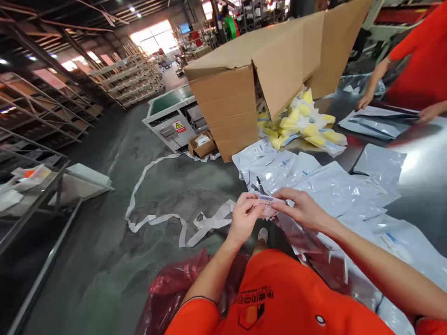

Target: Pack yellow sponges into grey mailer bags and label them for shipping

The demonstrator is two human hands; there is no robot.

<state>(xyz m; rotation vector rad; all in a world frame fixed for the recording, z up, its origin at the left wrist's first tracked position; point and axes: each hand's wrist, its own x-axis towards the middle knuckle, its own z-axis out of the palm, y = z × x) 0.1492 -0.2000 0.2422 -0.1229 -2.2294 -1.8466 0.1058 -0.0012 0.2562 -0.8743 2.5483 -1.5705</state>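
Left hand and right hand pinch a printed sheet mid-frame; white packets strewn over the shiny desk right, racks upper left.

Packing area of a warehouse-like workshop.
A metal-framed roof spans tiered racks and a wide, bare floor. A green-topped machine bears a yellow warning sign; a large cardboard carton stands beside a metal desk spread with white pouches, where a co-worker in orange-red handles a silvery bag.
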